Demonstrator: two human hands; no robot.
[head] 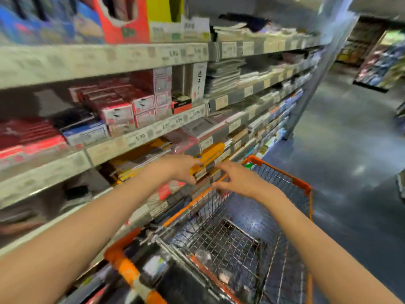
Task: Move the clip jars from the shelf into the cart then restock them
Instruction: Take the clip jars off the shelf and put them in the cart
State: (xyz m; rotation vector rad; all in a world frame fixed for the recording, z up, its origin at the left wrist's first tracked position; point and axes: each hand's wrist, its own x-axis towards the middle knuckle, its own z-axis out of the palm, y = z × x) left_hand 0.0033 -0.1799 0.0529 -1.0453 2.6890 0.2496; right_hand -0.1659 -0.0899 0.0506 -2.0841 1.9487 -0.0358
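1. A shop aisle is seen, blurred by motion, with a grey floor (341, 150) on the right and long shelves (135, 139) on the left.
2. The shelves are lined with price tags (140, 137) along their front edges; some printed numbers can be read.
3. Red and white boxes (122, 106) are stacked on the middle shelf, with a blue box (85, 132) to their left.
4. Stacks of paper goods (223, 77) are laid on the shelves further down the aisle.
5. A wire cart (304, 185) with orange trim is stood beside the shelves, below the hands; its orange handle (125, 268) is nearest the camera.
6. A few small, pale things are seen on the cart's mesh bottom, too blurred to be named.
7. Both arms are stretched forward over the cart toward a lower shelf.
8. The left hand (177, 167) is held at the shelf edge, its fingers curled toward a yellow pack (210, 154); whether the pack is gripped cannot be told.
9. The right hand (238, 181) is held just beside the left, above the cart's near rim, with fingers loosely spread and nothing held.
10. The clip jars cannot be picked out with certainty, neither on the shelves nor in the cart.
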